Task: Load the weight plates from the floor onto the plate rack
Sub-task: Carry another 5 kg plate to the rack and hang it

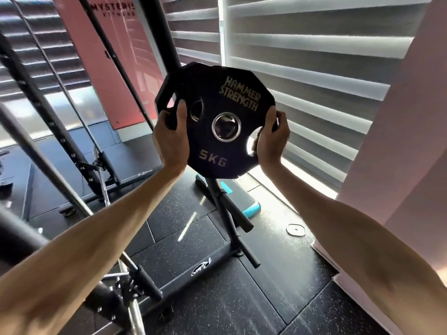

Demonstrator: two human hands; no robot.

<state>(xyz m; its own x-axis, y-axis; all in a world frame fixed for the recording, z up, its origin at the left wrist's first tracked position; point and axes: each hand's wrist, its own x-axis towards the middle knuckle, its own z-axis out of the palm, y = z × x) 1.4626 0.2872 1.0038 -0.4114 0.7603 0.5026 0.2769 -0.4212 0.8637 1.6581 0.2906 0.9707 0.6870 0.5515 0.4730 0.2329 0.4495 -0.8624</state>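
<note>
Both hands, left hand [170,139] and right hand [271,141], grip the weight plate [215,119] by its edges above the plate rack [229,221].

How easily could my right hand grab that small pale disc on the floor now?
Probably not yet: the right hand grips the 5 kg plate with the left hand, raised above the disc, which lies uncovered on the floor.

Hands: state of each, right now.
Left hand: closed, gripping the 5 kg plate by its left edge.
Right hand: closed, gripping the same plate by its right edge.
</note>
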